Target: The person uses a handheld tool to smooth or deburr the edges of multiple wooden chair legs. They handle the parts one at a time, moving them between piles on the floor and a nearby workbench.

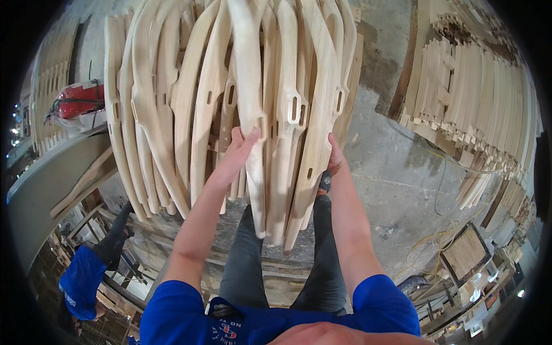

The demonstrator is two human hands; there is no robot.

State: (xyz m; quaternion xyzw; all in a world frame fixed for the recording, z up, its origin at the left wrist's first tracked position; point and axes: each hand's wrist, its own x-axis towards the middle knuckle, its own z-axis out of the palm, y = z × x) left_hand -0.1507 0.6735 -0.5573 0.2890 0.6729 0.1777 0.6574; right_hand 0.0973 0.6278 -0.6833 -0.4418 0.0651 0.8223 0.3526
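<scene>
A stack of long, curved, pale wooden chair-frame parts (287,86) with slots cut in them stands upright in front of me. My left hand (244,144) presses flat against one curved piece near the middle of the stack, fingers up. My right hand (334,156) grips the right side of the same bundle, its fingers hidden behind the wood. More curved pieces (149,103) lean to the left of the ones I hold. My legs in dark trousers (247,264) show below the stack.
Another pile of curved wooden parts (471,98) lies on the concrete floor at the right. A red machine (80,99) sits at the far left. A second person in a blue shirt (83,282) is at lower left. Yellow cable (431,241) and wooden frames (466,253) lie at lower right.
</scene>
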